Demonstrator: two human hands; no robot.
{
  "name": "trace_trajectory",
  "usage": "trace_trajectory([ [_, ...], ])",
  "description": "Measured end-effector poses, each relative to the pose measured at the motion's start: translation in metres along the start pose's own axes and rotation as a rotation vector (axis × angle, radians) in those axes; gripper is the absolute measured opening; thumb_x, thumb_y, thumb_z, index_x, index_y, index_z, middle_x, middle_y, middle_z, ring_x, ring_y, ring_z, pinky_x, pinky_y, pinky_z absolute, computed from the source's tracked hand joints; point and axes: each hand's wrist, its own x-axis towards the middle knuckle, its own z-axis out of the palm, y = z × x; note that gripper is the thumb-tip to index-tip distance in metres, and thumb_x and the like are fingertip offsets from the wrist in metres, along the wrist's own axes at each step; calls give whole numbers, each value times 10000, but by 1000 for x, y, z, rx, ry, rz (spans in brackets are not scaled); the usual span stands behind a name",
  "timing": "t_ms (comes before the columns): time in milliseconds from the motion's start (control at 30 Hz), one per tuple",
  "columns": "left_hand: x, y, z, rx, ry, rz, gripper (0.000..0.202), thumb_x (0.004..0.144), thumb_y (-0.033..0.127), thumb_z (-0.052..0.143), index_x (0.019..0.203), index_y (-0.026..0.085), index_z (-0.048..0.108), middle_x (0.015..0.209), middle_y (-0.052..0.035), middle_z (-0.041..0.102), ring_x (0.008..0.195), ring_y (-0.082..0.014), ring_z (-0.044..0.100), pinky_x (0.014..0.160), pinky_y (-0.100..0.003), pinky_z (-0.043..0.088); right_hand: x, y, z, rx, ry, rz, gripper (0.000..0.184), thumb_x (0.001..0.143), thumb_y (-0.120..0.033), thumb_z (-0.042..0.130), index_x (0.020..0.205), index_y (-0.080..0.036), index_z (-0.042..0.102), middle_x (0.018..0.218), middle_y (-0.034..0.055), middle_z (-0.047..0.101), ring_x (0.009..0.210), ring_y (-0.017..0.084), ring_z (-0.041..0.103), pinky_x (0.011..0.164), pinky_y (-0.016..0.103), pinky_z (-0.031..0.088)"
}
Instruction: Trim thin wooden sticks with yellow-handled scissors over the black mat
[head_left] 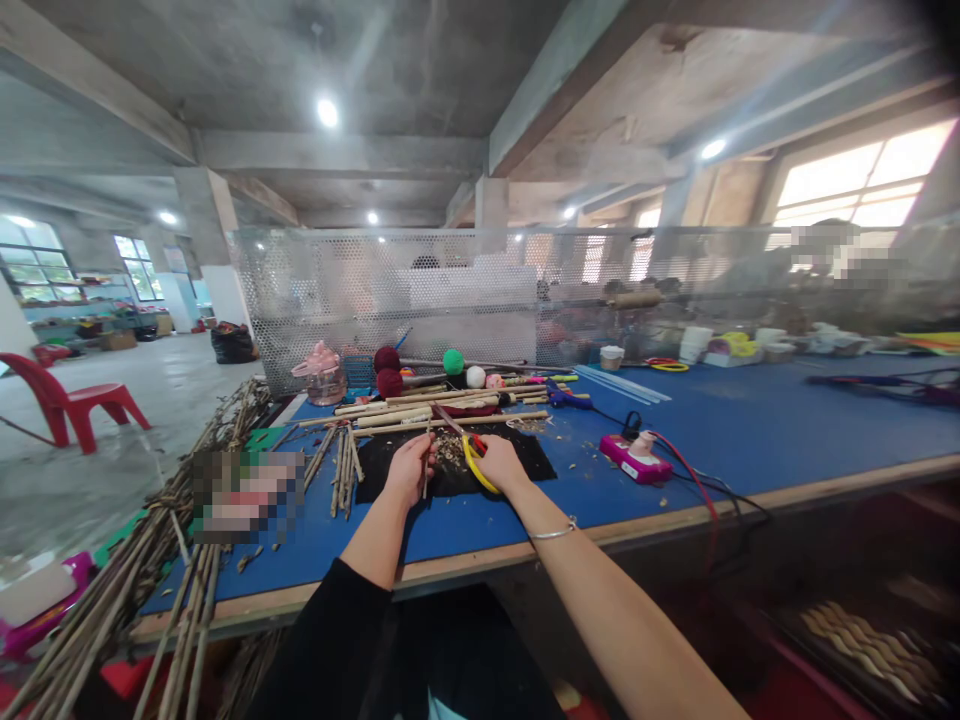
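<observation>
My left hand is closed round a thin brown twig, which stands roughly upright over a black cloth. Yellow-handled scissors sit in my right hand, their blades pointing up and to the left towards the twig. Whether the blades touch the twig I cannot tell. Small wood chips lie scattered on the cloth between my hands. Just left of the cloth, several short cut sticks lie side by side.
Long branches hang over the blue table's left edge. Behind the cloth lie pale rods, yarn balls and a blue glue gun. A pink power strip with cords stands to the right. A perforated metal screen borders the back.
</observation>
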Motion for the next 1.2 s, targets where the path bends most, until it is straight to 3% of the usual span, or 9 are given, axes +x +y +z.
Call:
trace_trajectory([
  [133, -1, 0, 1, 5, 2, 17, 326, 659, 328, 603, 927, 149, 553, 528, 58, 412, 365, -9, 321, 342, -121, 185, -5, -5, -4, -128, 102, 104, 270, 690, -447, 528, 793, -213, 612, 787, 57, 643, 776, 200, 585, 649, 249, 384],
  [233, 0, -2, 1, -2, -10, 28, 304, 661, 334, 591, 894, 145, 540, 502, 74, 363, 348, -6, 275, 336, -124, 150, -6, -8, -4, -118, 172, 151, 363, 663, -510, 539, 862, -208, 575, 806, 64, 634, 765, 206, 583, 631, 261, 384],
  [333, 3, -3, 0, -29, -22, 28, 265, 658, 296, 584, 867, 138, 539, 520, 70, 372, 359, -7, 286, 334, -126, 152, -4, -9, -2, -29, 161, 135, 355, 650, -462, 570, 874, -187, 555, 803, 67, 627, 740, 184, 578, 623, 246, 381],
  [533, 1, 1, 0, -61, 40, 35, 262, 675, 198, 586, 931, 147, 562, 601, 40, 472, 425, -22, 421, 360, -131, 272, -3, -6, 0, 145, 65, -46, 240, 643, -228, 525, 872, -174, 573, 680, -4, 607, 593, 116, 535, 563, 190, 367],
  [700, -5, 5, 3, -116, 7, 16, 302, 684, 200, 615, 980, 172, 562, 671, 21, 543, 493, -40, 504, 441, -149, 391, -6, -7, -3, -18, 60, -36, 211, 684, -351, 526, 795, -190, 606, 734, 24, 631, 686, 148, 569, 593, 208, 360],
  [933, -6, 3, 4, -94, 0, 3, 329, 689, 191, 622, 1013, 184, 566, 683, 17, 555, 520, -45, 535, 462, -150, 424, -6, -14, -4, -196, 107, 114, 356, 750, -457, 476, 975, -182, 491, 850, 62, 623, 785, 193, 590, 633, 242, 360],
  [1067, -4, 0, 2, -79, -48, 3, 325, 691, 197, 622, 1013, 188, 575, 704, 10, 559, 528, -45, 538, 458, -148, 417, -2, -10, 1, -119, 163, 167, 433, 704, -449, 532, 1013, -164, 429, 805, 63, 618, 706, 190, 590, 584, 243, 351],
  [1200, -4, 0, 2, -67, -50, 0, 322, 694, 219, 623, 1014, 203, 585, 705, 8, 562, 538, -45, 541, 477, -151, 424, -1, -4, 4, 36, 172, 94, 352, 701, -446, 539, 932, -189, 470, 769, 27, 614, 680, 152, 579, 565, 213, 346],
])
